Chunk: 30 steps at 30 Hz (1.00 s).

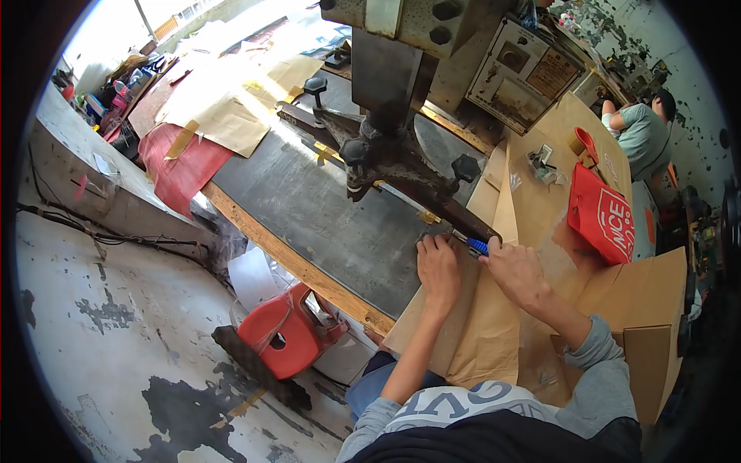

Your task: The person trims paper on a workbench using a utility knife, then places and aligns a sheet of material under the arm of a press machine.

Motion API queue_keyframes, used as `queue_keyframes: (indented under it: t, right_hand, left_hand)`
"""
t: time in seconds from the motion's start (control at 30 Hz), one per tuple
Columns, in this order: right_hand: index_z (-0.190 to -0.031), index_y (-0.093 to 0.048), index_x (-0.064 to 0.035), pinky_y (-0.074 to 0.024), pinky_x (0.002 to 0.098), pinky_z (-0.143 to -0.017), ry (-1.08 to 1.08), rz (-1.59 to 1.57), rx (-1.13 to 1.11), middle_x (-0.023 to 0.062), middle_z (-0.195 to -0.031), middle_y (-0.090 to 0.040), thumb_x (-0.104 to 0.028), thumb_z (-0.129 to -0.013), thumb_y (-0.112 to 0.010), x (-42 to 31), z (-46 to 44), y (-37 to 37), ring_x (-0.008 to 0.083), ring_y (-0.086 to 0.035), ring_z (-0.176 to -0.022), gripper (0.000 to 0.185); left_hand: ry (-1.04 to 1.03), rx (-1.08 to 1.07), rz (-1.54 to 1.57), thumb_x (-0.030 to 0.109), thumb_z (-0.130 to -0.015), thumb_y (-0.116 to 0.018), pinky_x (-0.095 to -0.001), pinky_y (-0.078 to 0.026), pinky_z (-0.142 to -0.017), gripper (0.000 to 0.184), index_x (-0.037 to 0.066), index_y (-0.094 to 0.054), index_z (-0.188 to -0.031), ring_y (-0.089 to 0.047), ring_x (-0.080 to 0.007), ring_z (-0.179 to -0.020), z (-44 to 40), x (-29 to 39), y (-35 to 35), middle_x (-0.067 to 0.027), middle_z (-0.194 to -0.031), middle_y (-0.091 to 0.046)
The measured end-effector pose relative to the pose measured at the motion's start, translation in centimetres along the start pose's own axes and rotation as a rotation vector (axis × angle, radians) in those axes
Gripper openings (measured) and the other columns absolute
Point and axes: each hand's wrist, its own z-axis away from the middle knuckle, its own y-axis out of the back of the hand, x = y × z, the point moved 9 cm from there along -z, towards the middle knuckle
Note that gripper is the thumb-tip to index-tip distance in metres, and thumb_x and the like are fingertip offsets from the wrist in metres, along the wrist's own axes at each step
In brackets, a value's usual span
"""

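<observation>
Clock directions are taken from the left hand [438,270]. Surroundings, left to right: a red sheet [176,163] lies at 10 o'clock, next to brown paper [231,123]; a red stool [278,336] stands at 8 o'clock, beside the grey tabletop [324,224]. At 11 o'clock, a dark metal frame [388,150] with black knobs overhangs this surface, one bar reaching down close to both hands and obstructing the space above them. A control box [525,73] occupies 1 o'clock; a red bag [600,220], between 2 and 3; a cardboard box [644,309], between 3 and 4. The left hand's fingers are bent and close together; whether they grip anything cannot be told. The blue-handled tool [478,246] lies just beside it, at 2 o'clock, clasped in the right hand [517,272].
</observation>
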Motion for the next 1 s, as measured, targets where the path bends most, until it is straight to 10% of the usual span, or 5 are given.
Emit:
queue_keyframes:
  t: [1.0]
  right_hand:
    - [-0.081,-0.056,-0.0101,-0.0472,0.0296,-0.053,0.183,0.258,0.024,0.0032,-0.071,-0.055,-0.031,-0.087,-0.056,-1.8,-1.1,1.2,0.0175,-0.061,-0.066,0.022]
  left_hand:
    - [0.011,0.045,0.036,0.011,-0.076,-0.063,-0.0402,-0.044,-0.073,0.017,0.003,-0.06,-0.091,-0.053,-0.0308,-0.084,-0.2,0.0,-0.1,-0.0129,-0.089,-0.056]
